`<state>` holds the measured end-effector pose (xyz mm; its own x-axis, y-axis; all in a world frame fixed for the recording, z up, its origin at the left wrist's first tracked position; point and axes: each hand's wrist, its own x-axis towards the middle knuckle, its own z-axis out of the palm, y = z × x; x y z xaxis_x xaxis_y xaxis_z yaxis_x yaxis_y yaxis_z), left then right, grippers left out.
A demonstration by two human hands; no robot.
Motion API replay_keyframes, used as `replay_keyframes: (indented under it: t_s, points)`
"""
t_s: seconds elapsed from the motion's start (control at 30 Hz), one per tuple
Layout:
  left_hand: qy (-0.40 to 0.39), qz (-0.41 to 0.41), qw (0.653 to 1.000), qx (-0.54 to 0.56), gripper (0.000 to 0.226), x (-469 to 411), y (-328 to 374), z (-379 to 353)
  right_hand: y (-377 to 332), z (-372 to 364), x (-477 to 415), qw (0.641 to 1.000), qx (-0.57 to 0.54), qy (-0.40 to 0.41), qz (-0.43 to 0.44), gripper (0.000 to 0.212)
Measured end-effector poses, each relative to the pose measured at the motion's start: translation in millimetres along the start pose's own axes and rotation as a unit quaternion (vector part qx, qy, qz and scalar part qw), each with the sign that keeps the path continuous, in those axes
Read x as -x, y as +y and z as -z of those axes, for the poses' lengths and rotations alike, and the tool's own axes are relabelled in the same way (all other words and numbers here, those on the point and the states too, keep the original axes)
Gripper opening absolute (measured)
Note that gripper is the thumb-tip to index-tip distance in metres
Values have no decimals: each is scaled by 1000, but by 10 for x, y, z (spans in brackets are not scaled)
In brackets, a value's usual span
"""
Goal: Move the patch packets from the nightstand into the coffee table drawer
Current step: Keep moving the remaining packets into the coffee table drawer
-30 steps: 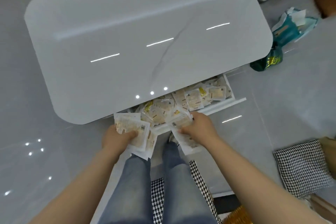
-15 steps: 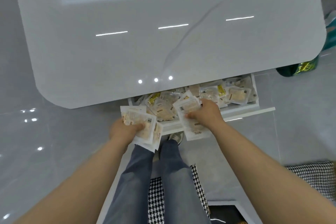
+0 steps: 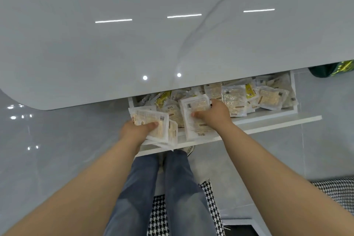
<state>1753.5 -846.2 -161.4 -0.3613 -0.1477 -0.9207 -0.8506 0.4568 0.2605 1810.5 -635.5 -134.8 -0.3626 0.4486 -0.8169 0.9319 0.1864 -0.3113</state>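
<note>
Head view, looking straight down past both forearms at the open coffee table drawer [image 3: 292, 92], pulled out from under the glossy grey table top [image 3: 134, 44].

Grips a fanned stack of patch packets [image 3: 151, 122] in the left hand [image 3: 132, 132], thumb clamped across the top sheet. Holds it over the drawer's near-left corner, lower edge overhanging the front panel [image 3: 258, 123].

Pinches a thinner bundle [image 3: 195, 109] in the right hand [image 3: 216, 115], thumb on top and fingers curled beneath. Sets it down against the loose pile [image 3: 268, 97] already filling the drawer. Shows no nightstand anywhere in frame.

Judged as the deposit step, with neither handful let go yet.

Hazards from here:
- Risks spilling part of the left stack onto the tiled floor [image 3: 249, 159] if released where it hangs, half outside the front panel. Calls for carrying it further in first.
- Risks a slide-out from the fan: slick sachets held by one thumb, easily shed from the bottom of the stack when tilted.
- Risks overfilling. Appears heaped near the level of the table's underside, so may snag or crumple top packets, or jam the drawer, when pushed shut.
- Risks dragging settled packets over the rim when withdrawing the right hand
</note>
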Motion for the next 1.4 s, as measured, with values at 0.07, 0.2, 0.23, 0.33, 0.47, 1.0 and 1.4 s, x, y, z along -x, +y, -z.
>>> replay_keyframes:
  t_s: [0.07,0.2,0.23,0.33,0.47,1.0,1.4]
  points:
    - [3,-7,1000,0,39,-100,-15,-52,19,-63,-76,1000,2,7,10,31]
    - [11,-31,999,13,40,-261,-19,-133,50,-170,-216,999,26,33,26,38]
    - [18,-37,999,14,42,-298,-17,-150,51,-185,-241,999,23,36,26,38]
    - [26,-54,998,-11,42,-436,-18,-176,66,-238,-295,998,3,43,36,37]
    - [-28,-43,998,-41,44,-577,1,-173,54,-273,-362,997,3,60,48,60]
    - [-120,-96,918,-365,39,-318,59,-244,8,-186,13,986,130,34,103,63]
    - [-59,-203,844,-493,44,89,178,109,-53,-88,358,938,303,0,170,54]
